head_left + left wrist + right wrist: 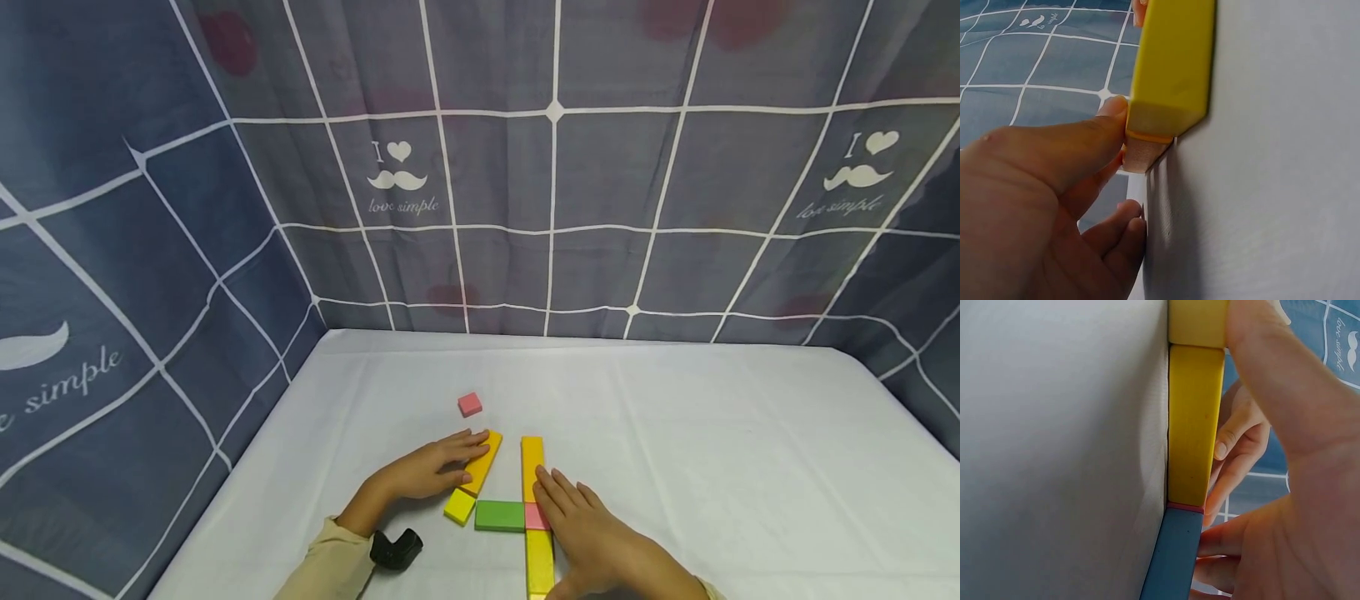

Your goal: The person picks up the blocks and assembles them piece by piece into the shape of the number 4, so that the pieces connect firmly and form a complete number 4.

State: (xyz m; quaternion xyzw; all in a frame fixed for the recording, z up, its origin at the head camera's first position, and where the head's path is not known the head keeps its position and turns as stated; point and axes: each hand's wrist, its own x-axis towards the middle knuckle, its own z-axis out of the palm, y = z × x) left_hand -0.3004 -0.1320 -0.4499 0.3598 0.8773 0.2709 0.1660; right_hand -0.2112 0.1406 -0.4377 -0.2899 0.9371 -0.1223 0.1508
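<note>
My left hand (429, 468) reaches over a slanted orange block (484, 463), with extended fingers on its upper part and the thumb at its lower left side. A small yellow block (460, 507) meets that block's lower end; it looms large in the left wrist view. My right hand (592, 533) lies along the right of a block column, fingers straight. This column runs from a yellow-orange block (532, 458) through a pink block (534, 517) to a yellow block (539, 562). In the right wrist view the thumb touches a pale yellow block (1197, 324).
A green block (500, 516) joins the pink one from the left. Under the right hand sits a blue block (1175, 556), hidden in the head view. One pink cube (470, 405) lies farther back on the white tabletop (712, 433). Dark gridded curtains (495, 267) stand behind.
</note>
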